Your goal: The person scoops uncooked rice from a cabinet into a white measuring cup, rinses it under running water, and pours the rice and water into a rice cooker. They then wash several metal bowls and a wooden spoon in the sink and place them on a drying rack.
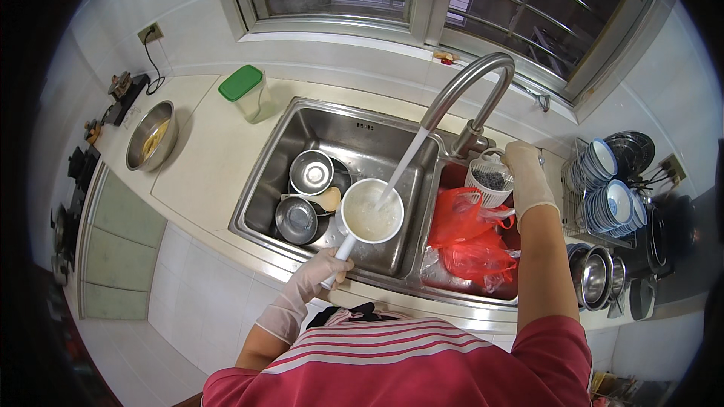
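Observation:
My gloved left hand [319,272] grips the white handle of a small saucepan [370,211], which I hold over the large basin of a steel sink [416,226]. Water pours from the curved steel faucet [466,90] into the pan, and the liquid inside looks cloudy and bubbly. Left of the pan, in the same basin, are a steel bowl [311,172], a dark metal bowl [296,220] and a wooden-coloured utensil [328,199]. My gloved right hand [523,169] is at the faucet's base, beside a white plastic basket [490,181]; its fingers are partly hidden, so its hold is unclear.
Red plastic bags [475,237] fill much of the small right basin. A rack with stacked bowls [608,203] and steel basins [594,280] stand on the right. A green-lidded container [246,93] and a steel bowl with food [153,135] are on the left counter.

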The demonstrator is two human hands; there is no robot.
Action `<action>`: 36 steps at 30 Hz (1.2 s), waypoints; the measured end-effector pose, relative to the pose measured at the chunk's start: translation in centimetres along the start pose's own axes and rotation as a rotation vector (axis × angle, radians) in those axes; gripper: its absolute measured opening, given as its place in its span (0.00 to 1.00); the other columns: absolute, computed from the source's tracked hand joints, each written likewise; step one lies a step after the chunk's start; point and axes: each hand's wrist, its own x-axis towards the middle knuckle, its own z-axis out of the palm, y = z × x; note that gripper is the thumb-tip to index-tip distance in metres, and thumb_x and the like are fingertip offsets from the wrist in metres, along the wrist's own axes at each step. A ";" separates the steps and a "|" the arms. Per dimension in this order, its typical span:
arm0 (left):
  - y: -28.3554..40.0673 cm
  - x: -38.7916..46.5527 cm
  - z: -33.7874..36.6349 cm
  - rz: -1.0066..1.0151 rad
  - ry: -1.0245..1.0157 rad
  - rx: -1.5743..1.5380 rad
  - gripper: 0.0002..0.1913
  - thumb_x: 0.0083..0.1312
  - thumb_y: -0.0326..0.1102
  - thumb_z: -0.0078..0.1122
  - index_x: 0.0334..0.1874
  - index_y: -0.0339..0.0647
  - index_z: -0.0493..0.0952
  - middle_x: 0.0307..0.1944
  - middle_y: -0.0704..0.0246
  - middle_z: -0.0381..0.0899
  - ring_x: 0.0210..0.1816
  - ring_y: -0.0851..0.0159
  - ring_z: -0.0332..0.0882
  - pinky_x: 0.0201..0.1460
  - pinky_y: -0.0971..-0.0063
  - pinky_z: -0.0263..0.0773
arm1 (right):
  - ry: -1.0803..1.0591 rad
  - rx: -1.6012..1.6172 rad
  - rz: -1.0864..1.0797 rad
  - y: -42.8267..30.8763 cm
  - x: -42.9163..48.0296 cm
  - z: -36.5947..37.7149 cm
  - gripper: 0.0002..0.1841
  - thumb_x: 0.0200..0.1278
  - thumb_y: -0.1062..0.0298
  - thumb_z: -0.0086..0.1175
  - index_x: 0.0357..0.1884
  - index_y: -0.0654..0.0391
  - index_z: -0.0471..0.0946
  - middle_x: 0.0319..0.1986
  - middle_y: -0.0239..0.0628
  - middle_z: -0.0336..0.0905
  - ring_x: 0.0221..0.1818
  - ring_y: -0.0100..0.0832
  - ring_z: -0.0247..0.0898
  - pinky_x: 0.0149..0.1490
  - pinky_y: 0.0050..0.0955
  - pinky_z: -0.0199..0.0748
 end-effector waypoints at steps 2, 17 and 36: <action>0.0 0.0 -0.1 0.007 -0.021 0.001 0.08 0.59 0.33 0.62 0.34 0.39 0.74 0.17 0.71 0.72 0.13 0.73 0.68 0.15 0.81 0.64 | -0.006 -0.003 -0.003 0.2 0.4 0.3 0.18 0.58 0.55 0.55 0.45 0.55 0.83 0.47 0.44 0.81 0.49 0.45 0.78 0.50 0.42 0.76; -0.3 0.2 -0.6 0.007 -0.070 -0.048 0.10 0.59 0.34 0.63 0.37 0.38 0.74 0.17 0.71 0.72 0.13 0.73 0.68 0.15 0.81 0.64 | 0.030 0.150 -0.068 0.0 -2.3 -0.2 0.28 0.57 0.44 0.49 0.40 0.62 0.83 0.44 0.51 0.81 0.49 0.47 0.77 0.53 0.39 0.73; 6.7 -3.6 1.0 0.216 0.184 0.260 0.07 0.59 0.30 0.58 0.35 0.33 0.72 0.16 0.68 0.71 0.14 0.70 0.68 0.12 0.76 0.63 | -0.699 2.392 0.099 -19.7 -9.7 15.3 0.16 0.72 0.55 0.44 0.41 0.58 0.75 0.34 0.37 0.76 0.31 0.32 0.72 0.27 0.24 0.67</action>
